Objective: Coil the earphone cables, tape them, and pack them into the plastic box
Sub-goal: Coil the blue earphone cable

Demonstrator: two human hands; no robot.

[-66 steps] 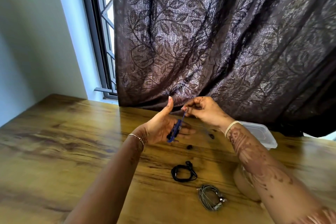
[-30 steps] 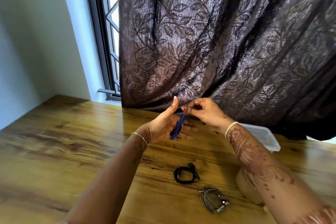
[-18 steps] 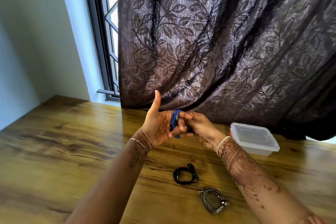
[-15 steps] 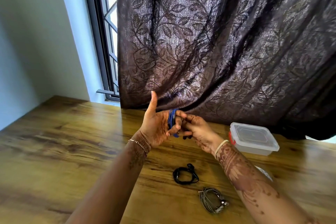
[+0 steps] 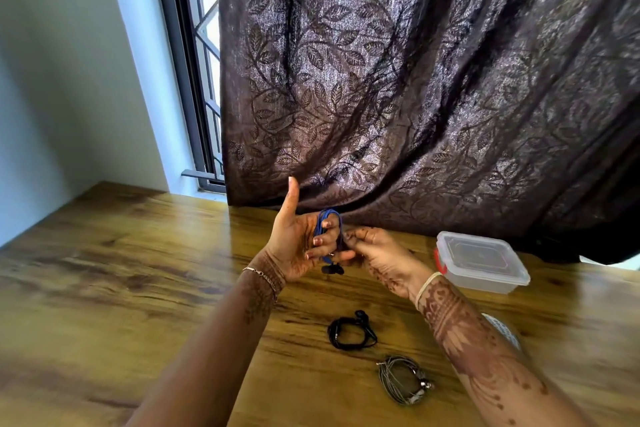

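Fingers of left hand (image 5: 298, 246) curled inside blue cable (image 5: 329, 236) loops, thumb up; right hand (image 5: 377, 253) pinches the loose end beside them. Keep wraps snug, even. Box (image 5: 481, 263) lidded, near.

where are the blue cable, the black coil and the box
blue cable (image 5: 329, 218), head view, loops above the fingers
black coil (image 5: 349, 334), head view, far side of its ring
box (image 5: 481, 258), head view, lid centre

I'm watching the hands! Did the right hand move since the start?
Yes. The right hand has dropped lower and toward the person, uncovering the plastic box; its fingertips stay at the blue cable.
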